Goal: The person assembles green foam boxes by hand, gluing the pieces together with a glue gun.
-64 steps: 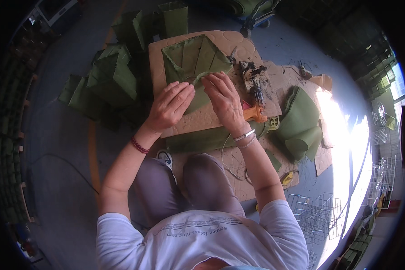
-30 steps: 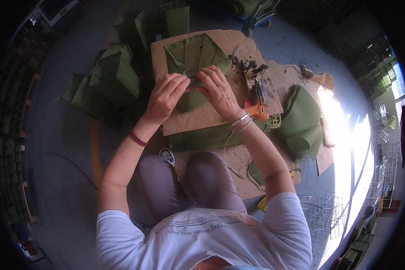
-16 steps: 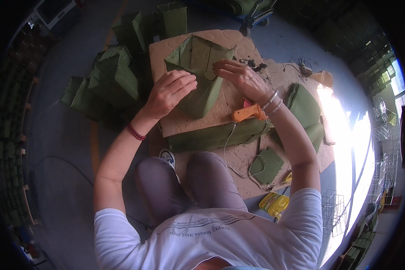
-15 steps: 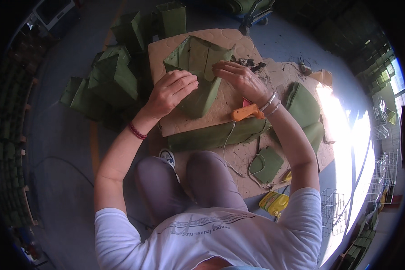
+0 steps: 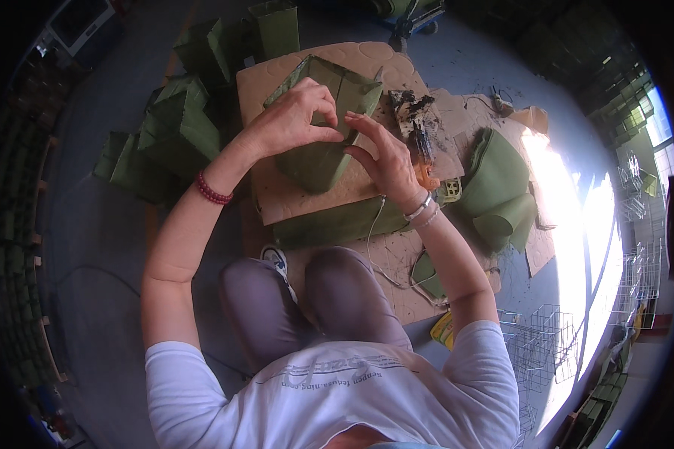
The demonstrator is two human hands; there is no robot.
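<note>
A green fabric box with its open top tilted toward me rests on the cardboard-covered work surface. My left hand is at its near rim, fingers curved and spread from the thumb. Facing it, my right hand is also open at the rim, a gap showing between fingers and thumb. The fingertips of both hands are close together; whether they touch the fabric is unclear. Behind my right wrist an orange-handled tool with a cord is mostly hidden. Beside it lies a black-smeared board.
Several finished-looking green boxes stand on the left floor. Folded green fabric lies to the right. A yellow container is partly behind my right arm. Wire racks stand at the right. A white cord trails near my knees.
Both hands have come closer together; the left moved up and right, the right moved down and left. Their fingers have opened. More of the black-smeared board shows, and less of the orange-handled tool.
</note>
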